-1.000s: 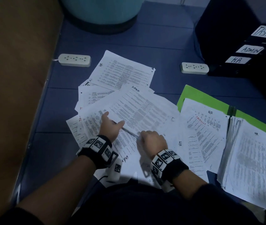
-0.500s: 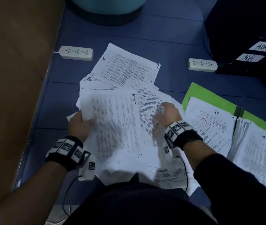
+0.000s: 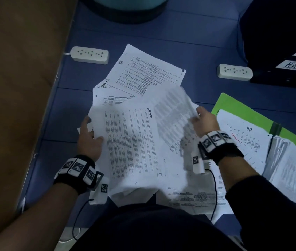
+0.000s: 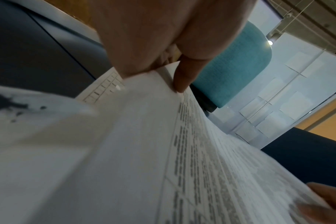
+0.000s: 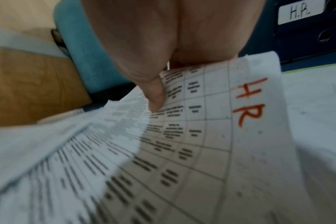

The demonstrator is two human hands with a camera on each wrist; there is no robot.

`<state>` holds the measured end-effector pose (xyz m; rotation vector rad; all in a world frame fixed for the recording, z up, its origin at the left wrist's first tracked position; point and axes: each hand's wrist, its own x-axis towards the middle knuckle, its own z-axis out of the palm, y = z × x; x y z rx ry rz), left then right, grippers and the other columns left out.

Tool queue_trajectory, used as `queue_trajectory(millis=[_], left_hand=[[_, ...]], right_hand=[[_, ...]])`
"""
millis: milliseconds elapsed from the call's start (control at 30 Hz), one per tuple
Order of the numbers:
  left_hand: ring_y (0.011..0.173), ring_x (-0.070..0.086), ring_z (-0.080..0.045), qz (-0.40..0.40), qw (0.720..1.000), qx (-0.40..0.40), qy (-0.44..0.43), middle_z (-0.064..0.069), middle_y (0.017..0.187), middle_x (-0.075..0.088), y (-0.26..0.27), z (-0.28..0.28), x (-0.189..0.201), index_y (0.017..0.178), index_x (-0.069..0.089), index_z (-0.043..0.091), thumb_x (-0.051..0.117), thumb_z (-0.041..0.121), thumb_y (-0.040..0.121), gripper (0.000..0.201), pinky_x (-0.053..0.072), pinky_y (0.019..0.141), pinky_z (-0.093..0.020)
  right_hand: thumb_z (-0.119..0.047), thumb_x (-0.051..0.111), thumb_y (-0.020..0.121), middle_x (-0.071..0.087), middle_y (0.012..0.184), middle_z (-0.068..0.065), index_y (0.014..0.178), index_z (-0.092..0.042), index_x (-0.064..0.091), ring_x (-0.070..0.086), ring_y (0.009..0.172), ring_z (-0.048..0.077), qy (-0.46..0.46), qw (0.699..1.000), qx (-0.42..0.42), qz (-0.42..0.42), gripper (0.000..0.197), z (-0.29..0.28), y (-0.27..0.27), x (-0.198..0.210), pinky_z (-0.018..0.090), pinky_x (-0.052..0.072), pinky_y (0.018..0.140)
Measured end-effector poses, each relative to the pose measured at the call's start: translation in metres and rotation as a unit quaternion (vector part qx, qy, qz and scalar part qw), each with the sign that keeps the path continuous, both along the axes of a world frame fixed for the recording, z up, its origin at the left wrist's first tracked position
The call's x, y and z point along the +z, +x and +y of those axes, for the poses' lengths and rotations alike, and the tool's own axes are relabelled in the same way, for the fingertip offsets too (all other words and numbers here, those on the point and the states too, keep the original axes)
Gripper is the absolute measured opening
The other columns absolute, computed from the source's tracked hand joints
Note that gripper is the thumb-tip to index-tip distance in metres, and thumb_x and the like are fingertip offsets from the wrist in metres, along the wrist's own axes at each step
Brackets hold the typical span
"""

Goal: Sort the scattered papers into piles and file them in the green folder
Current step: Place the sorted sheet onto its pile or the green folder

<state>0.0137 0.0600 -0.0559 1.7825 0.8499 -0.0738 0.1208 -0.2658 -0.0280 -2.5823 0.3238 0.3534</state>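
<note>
Printed sheets lie scattered on the blue floor. My left hand point(image 3: 89, 134) pinches the left edge of a sheet marked ADMIN point(image 3: 131, 142), thumb on top in the left wrist view point(image 4: 180, 75). My right hand point(image 3: 203, 120) grips a blurred, lifted sheet point(image 3: 174, 109); the right wrist view shows it marked HR in red point(image 5: 247, 103), thumb point(image 5: 155, 97) pressed on it. The green folder point(image 3: 234, 107) lies open at the right with an HR page point(image 3: 243, 138) on it. Another HR sheet point(image 3: 143, 73) lies further back.
Two white power strips point(image 3: 89, 55) point(image 3: 234, 71) lie on the floor. Dark binders labelled ADMIN and H.R. point(image 3: 292, 65) stand at the back right. A teal round seat point(image 3: 129, 4) is ahead, and a wooden panel point(image 3: 17, 87) runs along the left.
My left hand drew the ADMIN sheet out to the left and holds it. My right hand moved right across the pile and lifted another sheet off it.
</note>
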Motion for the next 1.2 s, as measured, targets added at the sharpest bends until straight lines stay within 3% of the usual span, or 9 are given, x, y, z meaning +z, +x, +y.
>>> queue_trajectory(millis=[100, 233, 333, 467, 567, 667, 833, 967, 1200], left_hand=[[0.084, 0.06, -0.008, -0.005, 0.999, -0.039, 0.037, 0.006, 0.107, 0.061, -0.005, 0.004, -0.002, 0.141, 0.032, 0.046, 0.047, -0.007, 0.088, 0.077, 0.049, 0.073, -0.023], [0.049, 0.043, -0.015, 0.009, 0.995, -0.065, 0.069, -0.001, 0.101, 0.065, -0.007, 0.0, -0.002, 0.112, 0.066, 0.026, 0.039, -0.009, 0.087, 0.052, 0.04, 0.041, -0.018], [0.067, 0.059, -0.016, 0.002, 0.997, -0.063, 0.049, -0.004, 0.113, 0.065, -0.006, -0.007, 0.002, 0.099, 0.068, 0.029, 0.045, 0.002, 0.09, 0.037, 0.047, 0.058, -0.023], [0.108, 0.06, -0.024, -0.014, 0.997, -0.008, -0.072, -0.002, 0.112, 0.066, -0.001, -0.019, 0.012, 0.099, 0.071, 0.024, 0.055, 0.047, 0.089, 0.03, 0.048, 0.095, -0.041], [0.107, 0.055, -0.02, -0.034, 0.999, -0.037, -0.017, -0.002, 0.113, 0.058, 0.001, -0.025, 0.011, 0.118, 0.058, 0.011, 0.068, 0.022, 0.085, 0.036, 0.043, 0.088, -0.029], [0.094, 0.056, -0.019, -0.037, 0.998, -0.04, 0.021, -0.002, 0.107, 0.059, 0.0, -0.023, 0.005, 0.121, 0.049, 0.015, 0.062, 0.005, 0.084, 0.041, 0.045, 0.079, -0.028], [0.094, 0.057, -0.028, -0.002, 0.996, 0.012, -0.086, -0.003, 0.108, 0.061, -0.001, -0.019, -0.001, 0.098, 0.055, 0.036, 0.051, 0.043, 0.082, 0.018, 0.048, 0.071, -0.037], [0.12, 0.048, -0.028, 0.051, 0.997, -0.061, -0.007, -0.01, 0.132, 0.047, -0.002, -0.029, -0.003, 0.125, 0.037, 0.025, 0.075, 0.028, 0.08, 0.06, 0.043, 0.101, -0.047], [0.068, 0.051, -0.01, 0.014, 0.993, -0.102, 0.05, 0.005, 0.094, 0.051, 0.004, -0.037, -0.003, 0.133, 0.031, 0.025, 0.061, -0.01, 0.08, 0.07, 0.047, 0.061, -0.019]], right_hand=[[-0.018, 0.058, 0.088, 0.065, 0.083, 0.012, 0.095, -0.018, 0.058, 0.061, 0.069, 0.028, 0.138, 0.987, -0.046, -0.07, 0.007, -0.019, -0.016, 0.031, 0.033, 0.049, 0.06], [-0.014, 0.056, 0.086, 0.06, 0.074, 0.005, 0.086, -0.026, 0.058, 0.053, 0.062, 0.02, 0.277, 0.944, -0.092, -0.152, 0.013, -0.025, -0.04, 0.064, 0.035, 0.046, 0.061], [-0.01, 0.057, 0.086, 0.063, 0.079, 0.007, 0.085, -0.026, 0.058, 0.055, 0.067, 0.02, 0.349, 0.923, -0.104, -0.126, 0.016, -0.007, -0.054, 0.058, 0.035, 0.045, 0.062], [-0.025, 0.057, 0.081, 0.065, 0.081, 0.019, 0.092, -0.021, 0.054, 0.055, 0.06, 0.021, 0.315, 0.945, -0.084, -0.02, 0.012, 0.04, -0.079, 0.017, 0.044, 0.048, 0.054], [-0.021, 0.058, 0.092, 0.065, 0.082, 0.006, 0.094, -0.025, 0.053, 0.057, 0.058, 0.018, 0.287, 0.953, -0.026, 0.098, 0.007, 0.069, -0.096, 0.002, 0.027, 0.046, 0.046], [-0.039, 0.068, 0.085, 0.063, 0.086, 0.0, 0.097, -0.015, 0.053, 0.055, 0.067, 0.012, 0.202, 0.974, 0.018, 0.1, 0.031, 0.064, -0.08, -0.001, 0.022, 0.043, 0.054], [-0.034, 0.074, 0.08, 0.059, 0.112, 0.0, 0.116, -0.016, 0.056, 0.055, 0.099, 0.019, 0.03, 0.998, -0.036, 0.035, 0.044, 0.02, -0.001, -0.007, 0.025, 0.04, 0.077], [-0.034, 0.077, 0.076, 0.042, 0.141, 0.008, 0.137, -0.019, 0.039, 0.041, 0.127, 0.034, -0.114, 0.99, 0.023, 0.074, 0.073, 0.001, 0.034, -0.022, 0.049, 0.04, 0.101], [-0.012, 0.065, 0.082, 0.049, 0.125, 0.014, 0.117, -0.014, 0.053, 0.05, 0.111, 0.032, -0.106, 0.99, 0.074, 0.06, 0.037, -0.007, 0.039, -0.028, 0.035, 0.039, 0.091]])
